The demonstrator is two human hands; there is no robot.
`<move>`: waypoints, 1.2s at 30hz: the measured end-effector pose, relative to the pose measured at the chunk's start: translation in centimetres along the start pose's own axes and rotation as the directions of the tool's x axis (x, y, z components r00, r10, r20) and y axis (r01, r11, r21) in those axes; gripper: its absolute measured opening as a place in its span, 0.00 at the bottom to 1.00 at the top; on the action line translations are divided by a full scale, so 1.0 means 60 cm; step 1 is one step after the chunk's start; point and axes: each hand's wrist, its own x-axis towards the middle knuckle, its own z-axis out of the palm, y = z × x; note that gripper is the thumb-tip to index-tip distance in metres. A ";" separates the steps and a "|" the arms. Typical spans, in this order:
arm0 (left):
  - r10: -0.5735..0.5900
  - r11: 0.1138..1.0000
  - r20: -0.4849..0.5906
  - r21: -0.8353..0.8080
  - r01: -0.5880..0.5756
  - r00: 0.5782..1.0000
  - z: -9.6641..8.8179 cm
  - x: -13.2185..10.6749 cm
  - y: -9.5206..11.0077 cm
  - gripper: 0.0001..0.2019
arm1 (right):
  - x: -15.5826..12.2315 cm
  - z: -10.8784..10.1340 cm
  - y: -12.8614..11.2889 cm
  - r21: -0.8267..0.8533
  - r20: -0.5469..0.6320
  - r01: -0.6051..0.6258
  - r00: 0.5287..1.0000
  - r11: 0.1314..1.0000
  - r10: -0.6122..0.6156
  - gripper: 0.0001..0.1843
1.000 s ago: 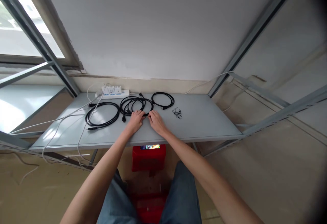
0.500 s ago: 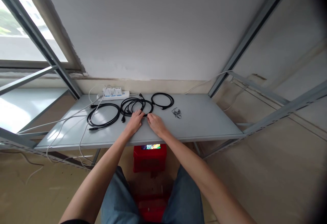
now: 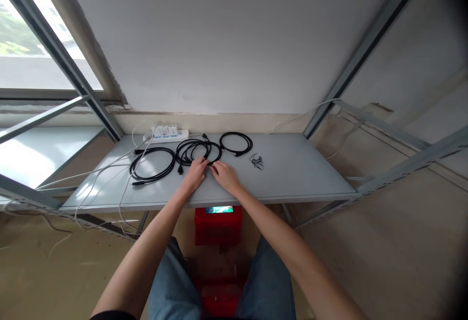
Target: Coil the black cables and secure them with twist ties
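Observation:
Black coiled cables lie on a grey metal shelf (image 3: 292, 174). My left hand (image 3: 197, 169) and my right hand (image 3: 224, 174) meet at the near side of the middle coiled cable (image 3: 221, 150), fingers closed on it. The fingertips are close together, and what lies between them is too small to make out. That coil overlaps another loop and has plug ends. To the left lies a second coiled cable (image 3: 174, 160), and behind my right hand a third coiled cable (image 3: 251, 143). A small bunch of thin black ties (image 3: 257, 161) rests to the right.
A white power strip (image 3: 171, 137) with plugged-in adapters stands at the back left, and white cords (image 3: 98, 170) run from it over the front edge. Below the shelf is a red box (image 3: 218, 227) with a lit screen on top. Metal uprights (image 3: 334, 91) frame the sides.
The view has shifted slightly, so everything sits a little farther right. Both hands stay at the middle coil, their fingers moving only slightly.

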 end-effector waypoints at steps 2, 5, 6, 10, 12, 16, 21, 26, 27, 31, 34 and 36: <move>0.006 1.000 -0.015 -0.008 -0.006 1.000 0.002 0.001 -0.002 0.18 | 0.007 0.006 0.010 0.113 -0.034 -0.041 0.998 0.993 0.046 0.18; 0.015 1.000 -0.025 -0.017 -0.015 1.000 0.005 0.001 -0.005 0.15 | 0.017 0.016 0.029 0.322 -0.031 -0.086 0.994 0.943 0.101 0.18; 0.015 1.000 -0.026 -0.019 -0.016 1.000 0.006 0.002 -0.005 0.15 | 0.020 0.018 0.035 0.391 -0.021 -0.093 0.994 0.916 0.110 0.16; 0.015 0.999 -0.026 -0.033 -0.016 1.000 0.008 0.001 -0.007 0.15 | 0.024 0.024 0.048 0.562 -0.009 -0.089 0.993 0.822 0.114 0.10; 0.011 0.999 -0.024 -0.035 -0.011 1.000 0.009 0.001 -0.007 0.15 | 0.025 0.024 0.049 0.586 -0.006 -0.092 0.993 0.805 0.118 0.10; 0.004 1.000 0.002 -0.021 -0.004 1.000 0.008 0.002 -0.006 0.16 | 0.024 0.021 0.045 0.596 0.013 -0.111 0.992 0.795 0.128 0.08; -0.017 1.000 0.040 0.004 0.017 0.999 0.006 0.003 -0.003 0.17 | 0.023 0.019 0.042 0.576 0.052 -0.160 0.986 0.802 0.160 0.05; -0.031 0.999 0.050 0.036 0.029 0.998 0.004 0.004 -0.001 0.17 | 0.023 0.016 0.038 0.537 0.033 -0.190 0.978 0.822 0.205 0.02; -0.032 0.999 0.050 0.044 0.030 0.998 0.004 0.005 0.000 0.17 | 0.022 0.014 0.036 0.523 0.025 -0.197 0.976 0.829 0.216 0.02; -0.029 0.998 0.049 0.056 0.026 0.998 0.001 0.006 0.004 0.15 | 0.019 0.007 0.025 0.371 -0.001 -0.199 0.977 0.907 0.215 0.05; -0.025 0.998 0.043 0.063 0.022 0.999 0.001 0.006 0.005 0.15 | 0.016 0.006 0.017 0.189 -0.030 -0.155 0.986 0.970 0.163 0.06; -0.023 0.997 0.041 0.071 0.020 0.999 0.002 0.006 0.004 0.15 | 0.013 0.007 0.014 0.090 -0.030 -0.127 0.991 0.988 0.130 0.06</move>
